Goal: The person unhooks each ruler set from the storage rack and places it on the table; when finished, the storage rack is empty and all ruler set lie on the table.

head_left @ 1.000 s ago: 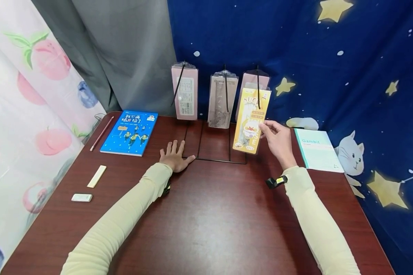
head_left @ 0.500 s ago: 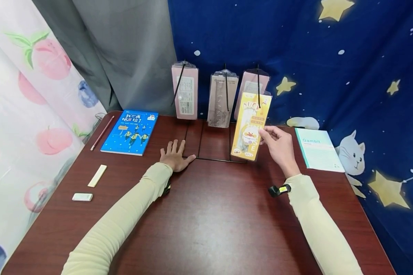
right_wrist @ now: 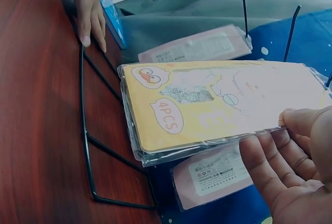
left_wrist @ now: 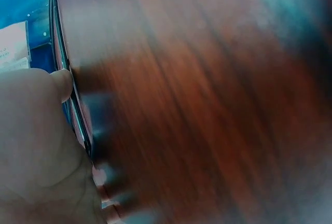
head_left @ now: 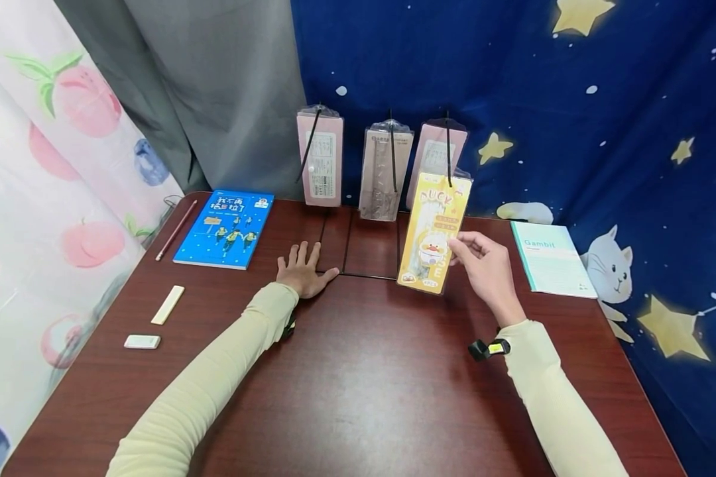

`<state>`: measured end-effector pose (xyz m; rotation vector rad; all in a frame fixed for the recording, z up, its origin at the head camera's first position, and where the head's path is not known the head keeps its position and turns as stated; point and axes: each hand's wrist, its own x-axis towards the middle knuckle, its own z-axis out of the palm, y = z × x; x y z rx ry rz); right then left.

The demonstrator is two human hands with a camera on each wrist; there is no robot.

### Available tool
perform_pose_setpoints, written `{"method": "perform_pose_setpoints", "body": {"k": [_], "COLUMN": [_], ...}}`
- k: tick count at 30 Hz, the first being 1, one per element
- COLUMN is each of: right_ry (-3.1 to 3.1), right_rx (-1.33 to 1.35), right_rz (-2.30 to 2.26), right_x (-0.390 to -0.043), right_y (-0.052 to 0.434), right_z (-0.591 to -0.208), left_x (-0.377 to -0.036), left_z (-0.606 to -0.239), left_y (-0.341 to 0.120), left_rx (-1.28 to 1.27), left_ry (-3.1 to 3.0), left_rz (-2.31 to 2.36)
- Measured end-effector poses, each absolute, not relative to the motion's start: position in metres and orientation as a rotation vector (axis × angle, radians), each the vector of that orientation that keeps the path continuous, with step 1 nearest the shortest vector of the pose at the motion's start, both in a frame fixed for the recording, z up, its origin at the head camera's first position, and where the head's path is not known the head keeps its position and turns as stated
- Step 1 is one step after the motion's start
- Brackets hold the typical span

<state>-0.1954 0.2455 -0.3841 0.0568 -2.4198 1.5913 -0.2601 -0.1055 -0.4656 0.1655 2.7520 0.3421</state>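
Note:
My right hand [head_left: 484,271] pinches the right edge of a yellow duck-print packet [head_left: 422,228] marked 4PCS, thumb in front and fingers behind. A black hook [head_left: 449,156] overlaps the packet's clear top edge in the head view. Behind it a pink-backed packet [head_left: 438,136] hangs on that hook, partly hidden. To the left hang a greyish packet [head_left: 384,175] and another pink-backed packet [head_left: 322,159], each on its own hook. My left hand [head_left: 301,273] lies flat with spread fingers at the left corner of the wire rack's base [head_left: 366,275], its thumb over the wire.
A blue book [head_left: 223,228] and a pink pencil [head_left: 176,232] lie at the back left of the table [head_left: 358,384]. Nearer are a cream strip [head_left: 168,305] and a white eraser-like block [head_left: 142,342]. A Gambit notebook [head_left: 551,258] lies on the right. Curtains hang behind.
My right hand has drawn the yellow packet downward and toward me, and its top now sits near the hook's front tip. The left hand has stayed in place.

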Motion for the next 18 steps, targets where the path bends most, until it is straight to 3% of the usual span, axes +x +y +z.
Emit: {"method": "perform_pose_setpoints", "body": {"k": [18], "right_ry": [-2.428], "right_rx": [0.062], "right_rz": [1.608], "right_x": [-0.165], "right_y": [0.241], "right_z": [-0.383], "left_x": [-0.265], "left_z": [-0.469], "left_y": [-0.104], "left_rx": [0.167], "left_ry": [2.730], "left_rz": [0.336]}}
